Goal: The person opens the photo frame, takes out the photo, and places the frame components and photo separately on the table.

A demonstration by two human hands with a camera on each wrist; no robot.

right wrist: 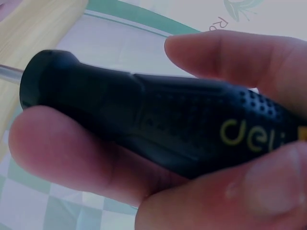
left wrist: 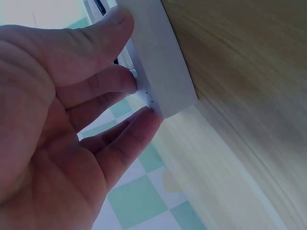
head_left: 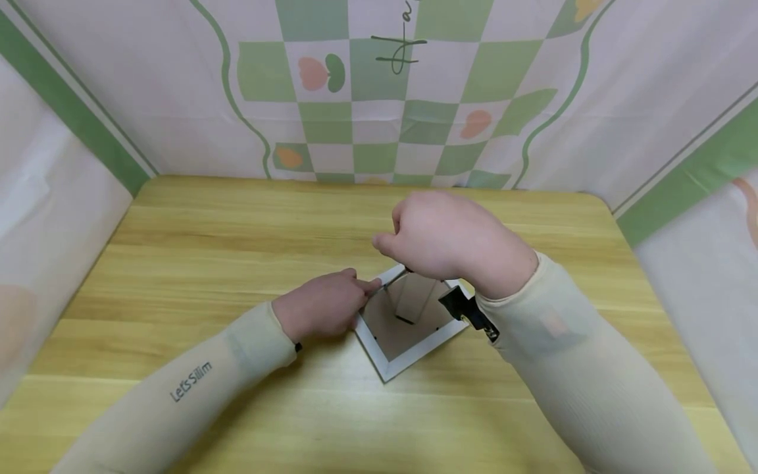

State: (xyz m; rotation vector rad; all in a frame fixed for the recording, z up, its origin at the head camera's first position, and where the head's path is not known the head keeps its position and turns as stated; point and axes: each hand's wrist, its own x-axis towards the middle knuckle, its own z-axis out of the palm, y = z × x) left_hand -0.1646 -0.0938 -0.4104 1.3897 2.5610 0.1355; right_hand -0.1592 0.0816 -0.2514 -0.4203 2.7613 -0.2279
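A white picture frame (head_left: pixel 423 348) lies face down on the table, its brown backing (head_left: pixel 393 337) and a stand leg (head_left: pixel 414 303) showing. My left hand (head_left: pixel 322 304) holds the frame at its left corner. The left wrist view shows the thumb and fingers against the white frame edge (left wrist: pixel 163 62). Above the frame's far side, my right hand (head_left: pixel 453 237) grips a screwdriver; its black handle (right wrist: pixel 168 120) lies between thumb and fingers. The metal shaft (head_left: pixel 395 279) slants down to the backing's edge near the left fingertips. Its tip is too small to make out.
The wooden table (head_left: pixel 237 224) extends around the frame on all sides. Behind it hangs a green and white checked curtain (head_left: pixel 379 118), with more curtain at left and right. A black wrist mount (head_left: pixel 470 313) hangs below the right sleeve, close over the frame's right corner.
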